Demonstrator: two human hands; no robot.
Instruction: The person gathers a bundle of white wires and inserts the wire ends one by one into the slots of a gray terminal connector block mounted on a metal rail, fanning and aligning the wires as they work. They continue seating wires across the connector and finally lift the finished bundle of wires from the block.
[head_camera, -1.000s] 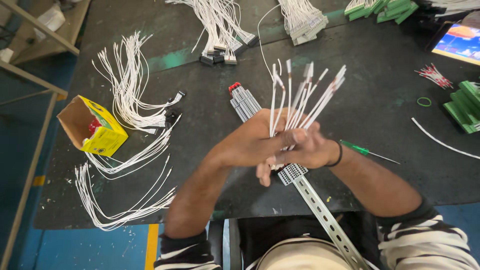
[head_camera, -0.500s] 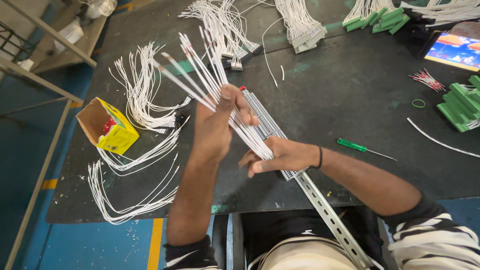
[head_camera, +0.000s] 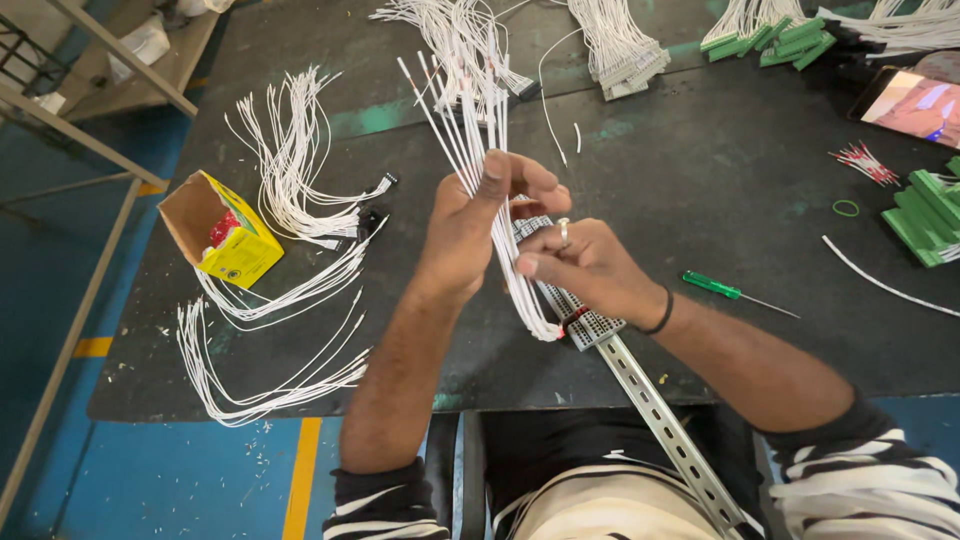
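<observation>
1. Rail (head_camera: 660, 415): perforated metal strip at 6 o'clock, carrying a terminal block (head_camera: 590, 322).
2. Right hand (head_camera: 590, 268): fingers curled, pinching the white wire bundle (head_camera: 485, 170).
3. Left hand (head_camera: 470, 225): closed around the same bundle, wires fanning toward 11 o'clock.
4. Green screwdriver (head_camera: 722, 290): on the table (head_camera: 700, 180) at 3 o'clock.

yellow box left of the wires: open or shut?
Open. The yellow box lies on its side on the table with its flaps spread, showing the brown inside and something red in it.
</observation>
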